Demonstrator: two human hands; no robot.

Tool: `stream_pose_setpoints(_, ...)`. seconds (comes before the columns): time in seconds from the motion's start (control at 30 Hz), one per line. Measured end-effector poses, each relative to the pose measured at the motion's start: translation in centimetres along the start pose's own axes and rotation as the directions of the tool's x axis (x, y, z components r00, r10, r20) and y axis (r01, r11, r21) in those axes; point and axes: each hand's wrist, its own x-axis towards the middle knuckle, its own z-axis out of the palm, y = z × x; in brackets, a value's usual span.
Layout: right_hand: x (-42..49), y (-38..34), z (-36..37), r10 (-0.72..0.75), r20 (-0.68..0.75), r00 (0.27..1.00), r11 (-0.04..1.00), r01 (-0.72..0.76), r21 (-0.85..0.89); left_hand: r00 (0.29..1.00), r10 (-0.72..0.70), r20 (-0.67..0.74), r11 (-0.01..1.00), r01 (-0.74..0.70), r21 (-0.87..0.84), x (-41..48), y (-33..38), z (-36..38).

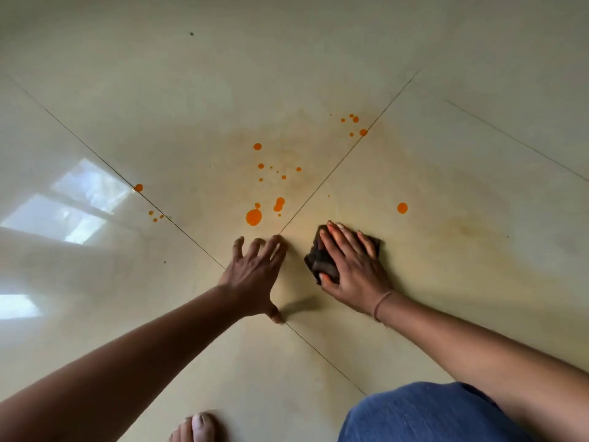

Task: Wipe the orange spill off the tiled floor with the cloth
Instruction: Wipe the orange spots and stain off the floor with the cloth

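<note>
Glossy cream tiled floor (318, 59) fills the view, crossed by thin grout lines, with a window reflection (79, 199) at the far left. 1 orange drop (138, 187) sits on the left grout line, and a few small specks (155, 216) lie just nearer along that line. Toward the middle, the largest drop (253, 217) is seen among a scatter of smaller ones, ringed by a faint orange haze on the tile.

Just below it, the left hand (255, 275) is braced on the floor on spread fingertips and thumb, with nothing held. Right beside it, the dark cloth (322, 263) lies bunched on the tile under the right hand (353, 266), which presses it down with straight fingers, the thumb laid along its near edge. A thin band (381, 306) is worn on that wrist. Farther right, 1 lone drop (402, 208) lies apart, and a small cluster (353, 122) sits well beyond, near the right grout line. A blue-clad knee (430, 413) is seen at the bottom right.

Wiping is judged to be under way and far from done, since most drops lie unwiped. For the next move, the cloth should be pushed forward and left, under steady pressure, over the largest drop; a fresh face may be needed so that the orange is lifted, not smeared.
</note>
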Motion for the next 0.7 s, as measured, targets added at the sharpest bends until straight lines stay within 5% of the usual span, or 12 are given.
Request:
stream_pose_setpoints(0.07, 2.4, 1.1, -0.2, 0.002, -0.003, 1.000, 1.000, -0.002, -0.016, 0.999, 0.044, -0.010, 0.999, -0.044, 0.020, 0.0, -1.2, -0.3)
stream_pose_setpoints(0.2, 13.0, -0.2, -0.4, 0.243, -0.029, 0.970, 0.970, -0.244, -0.011, 0.987, 0.090, -0.131, 0.995, -0.085, 0.043, 2.2, -5.9, -1.7)
stream_pose_setpoints(0.3, 11.1, -0.2, -0.4, 0.166, -0.018, 0.986, 0.985, -0.167, -0.042, 0.979, 0.045, -0.197, 0.999, -0.046, 0.003, 4.5, -9.1, -3.7)
stream_pose_setpoints(0.43, 9.8, 1.3, -1.1, -0.001, 0.024, 1.000, 0.999, 0.002, -0.054, 0.992, -0.014, -0.127, 1.000, 0.012, -0.016, 7.6, -13.9, -4.3)
stream_pose_setpoints(0.6, 19.8, -2.1, -0.3, 0.268, -0.062, 0.962, 0.963, -0.268, 0.005, 0.980, -0.192, -0.059, 0.953, 0.172, -0.248, 11.1, -20.4, -5.0)
stream_pose_setpoints(0.7, 18.2, -2.4, -0.3, 0.217, -0.032, 0.976, 0.976, -0.218, -0.018, 0.983, -0.177, -0.042, 0.946, 0.158, -0.283, 12.3, -22.8, -5.5)
